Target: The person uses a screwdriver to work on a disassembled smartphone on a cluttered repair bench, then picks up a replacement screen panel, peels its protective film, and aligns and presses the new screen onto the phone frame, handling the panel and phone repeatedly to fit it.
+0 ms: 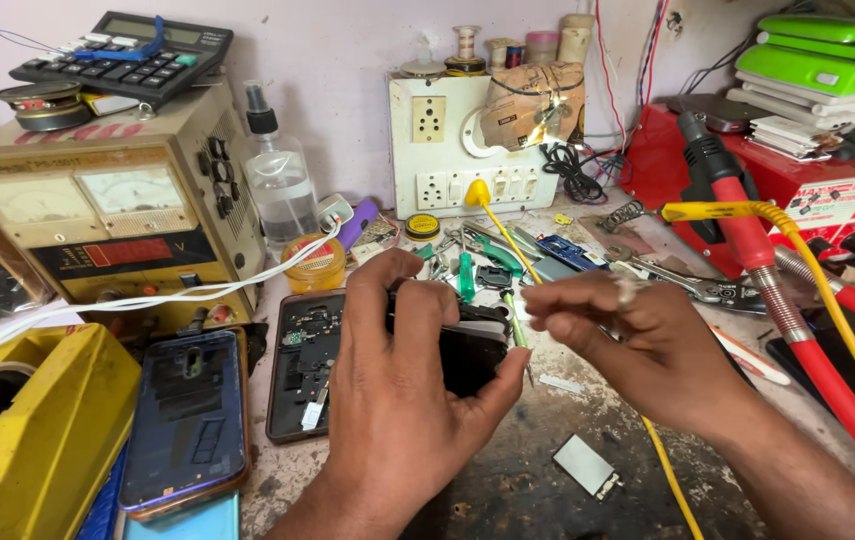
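A black phone part (472, 350) sits just above the surface, clamped in the left hand (397, 400), thumb on its near edge and fingers curled over the top. The right hand (647, 350) comes in from the right, its fingertips (537, 312) pinched together on a thin tool (519, 335) whose tip touches the part's right end.

Just left of the left grip lies an opened phone (302, 365), its boards showing, and further left a blue phone (187, 420) face down. Below the right grip, near the wrist, a small silver plate (585, 465) lies on the surface (507, 480), which is dark, stained and scratched. A yellow cable (667, 470) passes under the right hand.

Beyond the hands, tweezers and small tools (477, 260) are scattered before a white socket board (447, 150) against a pale pink wall (327, 60). To the far left stands a beige power supply (107, 210) with a calculator (127, 55) on top and a clear spray bottle (277, 180) beside it. To the far right a red box (807, 190) carries a red-handled tool (747, 230).
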{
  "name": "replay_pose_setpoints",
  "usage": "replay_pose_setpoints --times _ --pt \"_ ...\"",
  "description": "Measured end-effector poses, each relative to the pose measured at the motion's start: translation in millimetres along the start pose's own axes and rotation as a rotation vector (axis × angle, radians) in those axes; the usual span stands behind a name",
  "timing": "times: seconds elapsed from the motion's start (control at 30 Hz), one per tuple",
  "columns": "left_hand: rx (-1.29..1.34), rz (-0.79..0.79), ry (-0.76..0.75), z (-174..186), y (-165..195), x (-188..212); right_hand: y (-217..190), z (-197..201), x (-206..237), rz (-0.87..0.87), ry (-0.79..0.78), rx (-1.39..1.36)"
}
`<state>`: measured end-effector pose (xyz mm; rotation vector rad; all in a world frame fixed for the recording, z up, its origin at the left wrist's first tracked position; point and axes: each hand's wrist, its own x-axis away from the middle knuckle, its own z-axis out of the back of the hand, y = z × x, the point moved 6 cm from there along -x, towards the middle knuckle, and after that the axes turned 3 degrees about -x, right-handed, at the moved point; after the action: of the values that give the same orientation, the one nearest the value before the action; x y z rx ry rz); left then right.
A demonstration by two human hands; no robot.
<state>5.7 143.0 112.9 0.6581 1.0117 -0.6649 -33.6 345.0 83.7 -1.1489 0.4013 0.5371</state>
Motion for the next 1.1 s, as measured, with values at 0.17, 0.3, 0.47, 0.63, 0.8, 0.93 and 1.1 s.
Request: replay_pose_setpoints --times 0.17,0.3,0.47,0.63,0.8,0.93,1.1 --pt "0.024 0.006 -0.010 0 -1 -1 -39 -14 1 0.448 -0.114 0.217" --pt "0.042 0.020 0.029 0 -7 -1 -39 -20 -8 0.385 -0.123 0.174" --pt "0.063 0.006 0.058 -3 -11 2 -35 -22 -10 0.305 -0.088 0.139" --pt "0.038 0.024 0.072 -3 -10 3 -39 -23 -12 0.288 -0.036 0.239" --pt "0.013 0.071 0.042 -3 -11 2 -66 -30 0 0.581 0.001 0.587" --pt "-0.044 0.017 0.054 -2 -6 3 -69 -30 -1 0.547 -0.005 0.495" --pt "-0.107 -0.005 -0.005 -8 -6 4 -67 -30 -4 0.516 0.043 0.502"
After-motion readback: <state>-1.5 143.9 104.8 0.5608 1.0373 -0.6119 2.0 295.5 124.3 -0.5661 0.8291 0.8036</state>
